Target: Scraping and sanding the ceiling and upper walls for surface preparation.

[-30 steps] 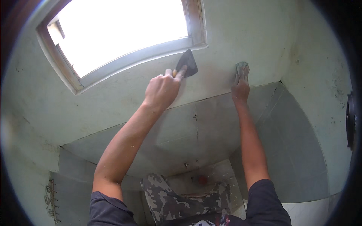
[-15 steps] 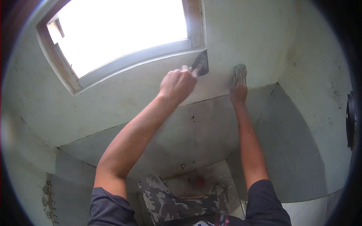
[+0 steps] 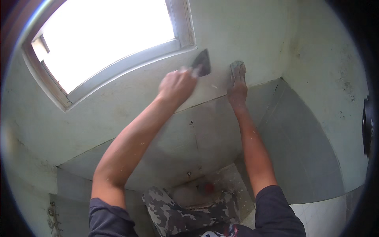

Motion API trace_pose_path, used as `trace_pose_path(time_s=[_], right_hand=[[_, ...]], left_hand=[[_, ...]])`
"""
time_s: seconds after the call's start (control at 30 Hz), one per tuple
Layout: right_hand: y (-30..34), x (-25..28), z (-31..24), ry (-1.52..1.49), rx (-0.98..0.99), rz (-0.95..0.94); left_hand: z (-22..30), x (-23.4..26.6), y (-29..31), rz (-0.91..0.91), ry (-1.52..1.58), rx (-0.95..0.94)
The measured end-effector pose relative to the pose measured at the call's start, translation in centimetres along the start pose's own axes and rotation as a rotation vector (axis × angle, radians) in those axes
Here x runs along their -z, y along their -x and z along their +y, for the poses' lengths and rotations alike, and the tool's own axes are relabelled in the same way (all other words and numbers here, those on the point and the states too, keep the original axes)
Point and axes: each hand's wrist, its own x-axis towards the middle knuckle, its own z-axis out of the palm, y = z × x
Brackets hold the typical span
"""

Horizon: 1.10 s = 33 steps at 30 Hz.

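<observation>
The wall is pale green plaster, matt and faintly mottled, with smooth grey tile below a thin seam. The left hand is clenched round the handle of a scraper — a dark, flat, roughly triangular blade laid against the plaster just under the white window frame; its arm reaches up, slightly bent. The right hand presses a grey pad — possibly sandpaper, blurred — to the wall, arm straight.

Bare wall above and right of both hands. Blocked left by window frame, right by corner.
</observation>
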Motion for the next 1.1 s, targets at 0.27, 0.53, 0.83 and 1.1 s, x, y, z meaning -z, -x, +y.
trace_pose_path(time_s=[0.27, 0.53, 0.83, 1.1], right_hand=[[0.6, 0.4, 0.6, -0.032, 0.036, -0.075], [0.3, -0.2, 0.8, -0.029, 0.041, -0.009], [0.8, -0.5, 1.8, 0.001, 0.081, -0.114], [-0.9, -1.9, 0.4, -0.050, 0.044, 0.127]], left_hand=[[4.4, 0.6, -3.1, 0.080, 0.064, 0.035], [0.9, 0.6, 3.8, 0.040, -0.040, 0.194], [4.7, 0.8, -4.0, 0.222, 0.249, 0.296], [-3.3, -7.8, 19.4, 0.223, 0.023, 0.545]])
